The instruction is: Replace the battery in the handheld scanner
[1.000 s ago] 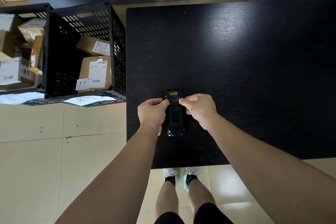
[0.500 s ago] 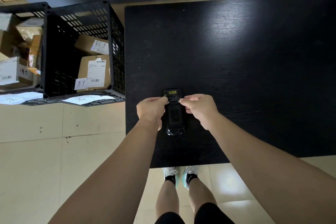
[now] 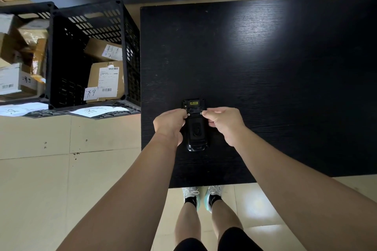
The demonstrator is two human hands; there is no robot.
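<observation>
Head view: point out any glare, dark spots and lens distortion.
Head view: a bright glare patch sits on the black table, with a softer reflection on the floor tiles; the scanner is dark against the dark top, its detail hard to read; the wide-angle lens stretches the forearms and bows the crate.

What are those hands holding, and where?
The scanner, lying back-up on the table: left hand and right hand pinch its two sides near the top.
</observation>
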